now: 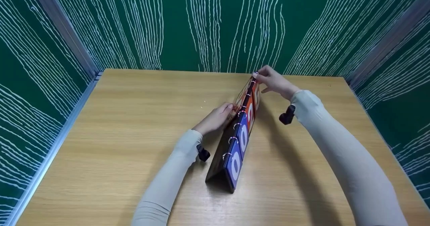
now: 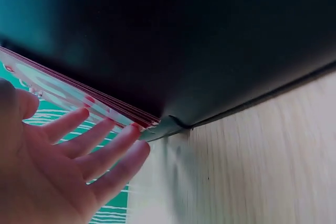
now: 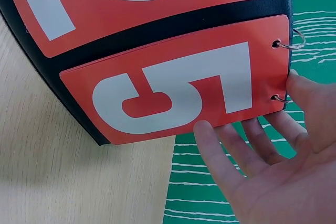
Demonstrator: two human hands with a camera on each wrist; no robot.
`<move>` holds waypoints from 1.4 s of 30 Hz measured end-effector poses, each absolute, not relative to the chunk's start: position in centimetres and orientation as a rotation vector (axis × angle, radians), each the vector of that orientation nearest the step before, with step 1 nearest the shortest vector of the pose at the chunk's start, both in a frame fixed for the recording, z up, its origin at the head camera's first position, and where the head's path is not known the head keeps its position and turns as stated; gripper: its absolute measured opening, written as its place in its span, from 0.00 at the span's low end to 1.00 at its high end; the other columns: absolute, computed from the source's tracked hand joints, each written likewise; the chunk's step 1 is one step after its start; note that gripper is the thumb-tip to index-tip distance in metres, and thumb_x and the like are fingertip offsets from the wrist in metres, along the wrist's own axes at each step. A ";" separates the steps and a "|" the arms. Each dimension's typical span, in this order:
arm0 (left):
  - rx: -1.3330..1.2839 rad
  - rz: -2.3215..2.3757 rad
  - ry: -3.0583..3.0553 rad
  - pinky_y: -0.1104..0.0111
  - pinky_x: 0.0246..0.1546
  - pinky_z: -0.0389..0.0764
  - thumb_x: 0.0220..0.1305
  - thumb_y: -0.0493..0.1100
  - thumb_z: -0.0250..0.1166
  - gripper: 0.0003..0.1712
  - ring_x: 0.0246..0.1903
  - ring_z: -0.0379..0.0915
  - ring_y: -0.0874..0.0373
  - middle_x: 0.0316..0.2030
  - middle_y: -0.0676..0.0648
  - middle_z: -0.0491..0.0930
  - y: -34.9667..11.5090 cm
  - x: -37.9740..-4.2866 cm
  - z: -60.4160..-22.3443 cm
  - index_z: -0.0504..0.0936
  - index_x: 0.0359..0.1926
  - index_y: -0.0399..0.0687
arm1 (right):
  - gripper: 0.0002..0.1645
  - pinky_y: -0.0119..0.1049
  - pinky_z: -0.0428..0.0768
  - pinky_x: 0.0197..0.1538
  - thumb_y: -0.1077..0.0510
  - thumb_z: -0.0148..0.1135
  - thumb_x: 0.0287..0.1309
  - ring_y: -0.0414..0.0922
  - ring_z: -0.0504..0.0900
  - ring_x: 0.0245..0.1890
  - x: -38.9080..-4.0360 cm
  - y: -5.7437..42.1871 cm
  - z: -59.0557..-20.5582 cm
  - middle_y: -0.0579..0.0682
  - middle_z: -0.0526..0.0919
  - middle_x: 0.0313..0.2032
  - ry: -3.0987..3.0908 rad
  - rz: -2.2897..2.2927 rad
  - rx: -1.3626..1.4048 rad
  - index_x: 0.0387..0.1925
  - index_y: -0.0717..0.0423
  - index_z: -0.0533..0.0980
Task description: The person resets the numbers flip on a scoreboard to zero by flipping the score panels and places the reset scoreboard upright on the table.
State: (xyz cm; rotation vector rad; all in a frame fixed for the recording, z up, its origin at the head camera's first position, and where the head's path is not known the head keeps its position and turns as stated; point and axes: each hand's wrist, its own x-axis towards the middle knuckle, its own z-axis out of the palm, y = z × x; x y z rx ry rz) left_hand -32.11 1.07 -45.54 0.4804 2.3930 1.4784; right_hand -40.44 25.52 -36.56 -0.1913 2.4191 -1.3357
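Observation:
A flip scoreboard [image 1: 231, 145] stands like a tent on the table, slanting away from me, its number cards hung on metal rings along the top. Its near side shows two blue cards with 0, then a red 2 and a red 5 [image 3: 173, 87]. My right hand [image 1: 277, 84] holds the far end, thumb at the spine beside the rings, fingers at the edge of the 5 card. On the other side is my left hand [image 1: 216, 118], fingers extended, tips right at the edge of a stack of red cards [image 2: 79, 85] turned over the dark back panel [image 2: 210, 51].
The wooden table [image 1: 134, 111] reaches back to a green wall [image 1: 174, 27] with white wavy lines. Similar panels stand left and right. Small black cameras [image 1: 203, 152] sit on both wrists.

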 end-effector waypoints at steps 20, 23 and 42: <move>0.259 1.711 2.055 0.70 0.28 0.69 0.83 0.59 0.32 0.30 0.29 0.68 0.62 0.39 0.49 0.73 1.9 -33.3 -46.9 0.60 0.64 0.39 | 0.26 0.53 0.74 0.68 0.40 0.49 0.76 0.55 0.67 0.69 -40.0 25.5 -36.5 0.59 0.67 0.66 2.426 -1.343 -0.188 0.62 0.52 0.61; 0.203 1.747 2.051 0.72 0.27 0.70 0.83 0.57 0.34 0.29 0.29 0.69 0.62 0.43 0.45 0.76 2.2 -33.4 -47.1 0.60 0.64 0.37 | 0.27 0.54 0.74 0.69 0.39 0.49 0.76 0.56 0.67 0.70 -40.1 25.6 -36.6 0.60 0.67 0.67 2.426 -1.333 -0.192 0.63 0.51 0.60; 0.178 1.708 2.182 0.72 0.32 0.73 0.83 0.56 0.36 0.30 0.33 0.69 0.61 0.40 0.47 0.72 2.5 -33.5 -46.9 0.65 0.63 0.35 | 0.28 0.53 0.75 0.68 0.38 0.49 0.75 0.55 0.67 0.70 -40.4 25.6 -36.6 0.59 0.67 0.67 2.435 -1.323 -0.187 0.63 0.51 0.61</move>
